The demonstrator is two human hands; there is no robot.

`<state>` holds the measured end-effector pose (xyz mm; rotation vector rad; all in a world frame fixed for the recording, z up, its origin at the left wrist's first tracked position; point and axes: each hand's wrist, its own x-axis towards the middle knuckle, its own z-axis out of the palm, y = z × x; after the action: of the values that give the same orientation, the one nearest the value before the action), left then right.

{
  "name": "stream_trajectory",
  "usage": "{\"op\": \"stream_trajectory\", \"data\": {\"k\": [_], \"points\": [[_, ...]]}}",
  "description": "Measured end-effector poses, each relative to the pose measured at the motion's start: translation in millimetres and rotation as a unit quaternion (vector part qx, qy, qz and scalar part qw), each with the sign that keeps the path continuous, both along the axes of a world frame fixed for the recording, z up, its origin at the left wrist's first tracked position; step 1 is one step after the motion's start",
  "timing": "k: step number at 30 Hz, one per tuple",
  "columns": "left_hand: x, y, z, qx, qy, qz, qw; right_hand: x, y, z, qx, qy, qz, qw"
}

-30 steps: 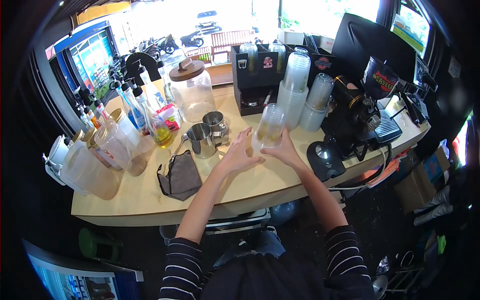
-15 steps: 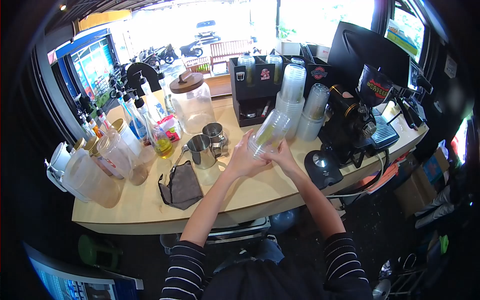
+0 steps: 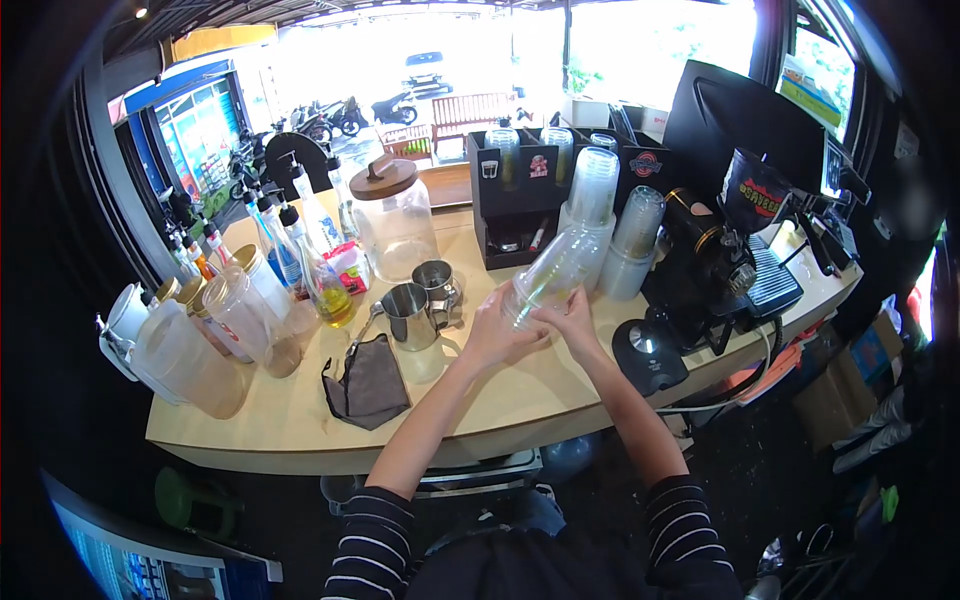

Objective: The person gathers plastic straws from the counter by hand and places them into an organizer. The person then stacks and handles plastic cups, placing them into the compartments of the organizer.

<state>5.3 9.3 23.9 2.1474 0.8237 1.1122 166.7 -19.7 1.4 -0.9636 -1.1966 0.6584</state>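
A stack of clear plastic cups [image 3: 556, 264] is tilted in front of me, its rims toward me and its far end leaning up to the right. My left hand [image 3: 497, 332] is closed around the rim end from the left. On the other side, my right hand [image 3: 572, 326] grips the rims with thumb and fingers. Just behind stands a tall upright stack of clear cups [image 3: 594, 184], partly hidden by the held one. Another cup stack [image 3: 638, 222] is right of it. Two steel pitchers [image 3: 408, 318] stand left of my hands.
A grey cloth [image 3: 368, 384] lies near the counter's front edge [image 3: 480, 440]. Syrup bottles [image 3: 325, 285], plastic jugs [image 3: 195, 360] and a lidded glass jar [image 3: 395, 235] occupy the left. A black organizer [image 3: 500, 220] stands behind; a coffee grinder [image 3: 750, 200] and black scale-like device [image 3: 648, 352] are right.
The view has shifted slightly, so the counter sits a little lower in it. Both hands still hold the tilted cups, and the fingers of the right hand have moved a little along the rims.
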Motion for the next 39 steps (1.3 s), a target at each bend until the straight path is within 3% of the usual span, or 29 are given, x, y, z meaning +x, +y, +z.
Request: {"op": "stream_trajectory", "data": {"k": [4,9,14,16,17,19,20,22,23,25,26,28,30,32,33,39], "points": [[2,5,-6,0.004,0.043,0.003,0.999,9,2,34,0.036,0.062,0.017,0.997],[9,16,-5,-0.011,0.117,-0.016,0.993,22,1,57,0.106,-0.052,-0.047,0.992],[6,26,-2,-0.045,0.143,-0.045,0.988,17,-21,77,0.077,-0.090,-0.015,0.993],[-11,38,-1,-0.018,0.083,-0.049,0.995,18,-33,85,0.073,-0.083,0.017,0.994],[-23,29,24,-0.054,0.044,-0.048,0.996,22,-38,89,0.034,-0.112,0.045,0.992],[-38,29,55,-0.119,-0.155,-0.074,0.978,19,-48,101,-0.004,-0.135,0.075,0.988],[-45,28,70,-0.122,-0.153,-0.071,0.978,16,-52,111,-0.020,-0.172,0.128,0.977],[-57,22,96,-0.140,-0.333,-0.229,0.904,7,-50,116,-0.041,-0.209,0.187,0.959],[-61,18,106,-0.143,-0.335,-0.223,0.904,-2,-47,116,-0.040,-0.252,0.224,0.941],[-72,9,116,-0.017,-0.124,-0.179,0.976,-17,-40,109,-0.035,-0.283,0.267,0.921],[-79,6,111,-0.020,-0.126,-0.171,0.977,-22,-38,105,-0.037,-0.283,0.274,0.918],[-92,5,99,-0.156,-0.149,-0.115,0.970,-34,-34,103,-0.009,-0.207,0.226,0.952],[-102,9,81,-0.141,-0.203,-0.100,0.964,-44,-31,94,0.009,-0.210,0.207,0.956],[-107,1,72,-0.225,-0.398,-0.099,0.884,-55,-33,89,0.047,-0.214,0.152,0.964],[-109,4,63,-0.232,-0.425,-0.098,0.870,-64,-36,85,0.080,-0.204,0.161,0.962],[-117,-16,57,-0.228,-0.395,-0.113,0.883,-78,-37,71,0.057,-0.108,0.197,0.973]]}}
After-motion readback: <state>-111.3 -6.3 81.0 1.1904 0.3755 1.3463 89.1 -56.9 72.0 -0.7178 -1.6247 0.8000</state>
